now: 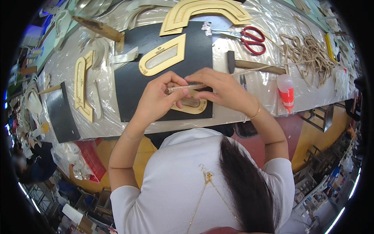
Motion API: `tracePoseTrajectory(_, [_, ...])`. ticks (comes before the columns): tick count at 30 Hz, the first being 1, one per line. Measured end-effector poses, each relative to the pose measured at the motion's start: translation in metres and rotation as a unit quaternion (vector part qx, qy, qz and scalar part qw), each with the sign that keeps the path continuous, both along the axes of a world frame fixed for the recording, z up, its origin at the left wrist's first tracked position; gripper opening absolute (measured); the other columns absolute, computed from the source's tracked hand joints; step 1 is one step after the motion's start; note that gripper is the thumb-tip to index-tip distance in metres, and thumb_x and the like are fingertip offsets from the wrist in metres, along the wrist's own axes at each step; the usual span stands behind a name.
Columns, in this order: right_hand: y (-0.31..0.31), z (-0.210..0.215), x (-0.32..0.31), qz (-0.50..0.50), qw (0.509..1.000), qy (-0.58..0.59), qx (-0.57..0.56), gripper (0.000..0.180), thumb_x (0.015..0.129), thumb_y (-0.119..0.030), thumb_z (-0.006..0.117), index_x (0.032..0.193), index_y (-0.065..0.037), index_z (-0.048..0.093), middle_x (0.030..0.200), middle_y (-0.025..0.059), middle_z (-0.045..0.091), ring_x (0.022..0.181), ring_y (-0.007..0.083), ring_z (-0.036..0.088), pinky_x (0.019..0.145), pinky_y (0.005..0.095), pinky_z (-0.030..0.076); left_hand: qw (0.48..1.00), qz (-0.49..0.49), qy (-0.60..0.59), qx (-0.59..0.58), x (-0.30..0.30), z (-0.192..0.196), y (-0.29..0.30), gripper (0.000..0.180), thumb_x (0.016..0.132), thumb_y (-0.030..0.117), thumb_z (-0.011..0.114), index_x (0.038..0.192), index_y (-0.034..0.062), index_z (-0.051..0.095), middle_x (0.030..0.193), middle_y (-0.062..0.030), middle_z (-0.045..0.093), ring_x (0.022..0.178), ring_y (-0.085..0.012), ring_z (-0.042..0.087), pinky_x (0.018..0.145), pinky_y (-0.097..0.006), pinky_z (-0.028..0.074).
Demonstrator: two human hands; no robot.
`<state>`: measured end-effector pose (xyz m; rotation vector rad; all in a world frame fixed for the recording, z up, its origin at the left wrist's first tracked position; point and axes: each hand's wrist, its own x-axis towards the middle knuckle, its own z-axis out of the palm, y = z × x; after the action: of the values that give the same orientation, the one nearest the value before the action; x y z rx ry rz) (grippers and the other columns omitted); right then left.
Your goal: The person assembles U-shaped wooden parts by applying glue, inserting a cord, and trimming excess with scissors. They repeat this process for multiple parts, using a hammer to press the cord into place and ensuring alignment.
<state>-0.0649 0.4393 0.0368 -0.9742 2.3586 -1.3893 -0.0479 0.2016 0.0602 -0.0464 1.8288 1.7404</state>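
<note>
A beige cord-like strip (196,86) is pinched between my two hands above the front of a black mat (126,93). Thumb and fingers of my left hand (157,95) close on its left end. My right hand (222,85) grips it farther right, fingers bent over the top. From behind that hand a thin rope (249,70) runs to a tangled rope pile (313,58); whether it joins the strip is hidden. Below my fingers lies a yellow U-shaped template (201,108), partly covered. A second template (177,48) of similar shape rests beyond my hands.
Red-handled scissors (253,40) and a wooden-handled hammer (261,66) lie to the right, near a red-and-clear squeeze bottle (286,93). A large curved template (206,9) spans the back. Leftward are another template (81,84), a second hammer (64,95) and a wooden stick (97,28).
</note>
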Motion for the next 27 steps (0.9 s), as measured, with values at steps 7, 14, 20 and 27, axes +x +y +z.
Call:
tracePoseTrajectory(7, [-0.028,-0.005,0.011,-0.165,0.985,-0.048,0.032,0.024,0.083,-0.008,0.08,0.106,-0.002,0.075,0.086,0.0072,0.06,0.071,0.0139,0.063,0.06,0.027,0.051,0.879,-0.005,0.398,-0.262,0.032,-0.025,-0.055,0.027,0.083,0.009,0.078,0.107,0.0033,0.067,0.111,-0.0092,0.067,0.099,-0.0215,0.067,0.085,-0.036,0.051])
tracePoseTrajectory(14, [-0.041,-0.024,0.041,-0.201,0.978,-0.046,0.027,0.026,0.081,-0.009,0.082,0.105,-0.003,0.076,0.082,0.0074,0.059,0.068,0.0148,0.06,0.059,0.027,0.05,0.755,-0.096,0.499,-0.416,0.075,-0.069,-0.055,0.046,0.083,0.025,0.077,0.127,0.0146,0.067,0.129,-0.0089,0.06,0.125,-0.0268,0.053,0.103,-0.047,0.039])
tracePoseTrajectory(20, [-0.04,-0.027,0.056,-0.166,0.982,-0.063,0.062,0.024,0.08,-0.009,0.082,0.102,-0.003,0.076,0.083,0.0065,0.061,0.07,0.0152,0.061,0.059,0.0269,0.051,0.754,-0.035,0.47,-0.457,0.091,-0.079,-0.047,0.051,0.081,0.023,0.08,0.13,0.0125,0.066,0.134,-0.0112,0.057,0.129,-0.0284,0.052,0.105,-0.047,0.035])
tracePoseTrajectory(27, [-0.049,-0.038,0.061,-0.17,0.983,-0.038,0.055,0.02,0.081,-0.008,0.082,0.099,-0.003,0.076,0.085,0.0059,0.062,0.069,0.0146,0.061,0.06,0.0266,0.05,0.783,0.01,0.463,-0.416,0.097,-0.088,-0.05,0.039,0.082,0.022,0.079,0.115,0.0098,0.063,0.141,-0.0112,0.057,0.136,-0.0262,0.049,0.106,-0.048,0.033])
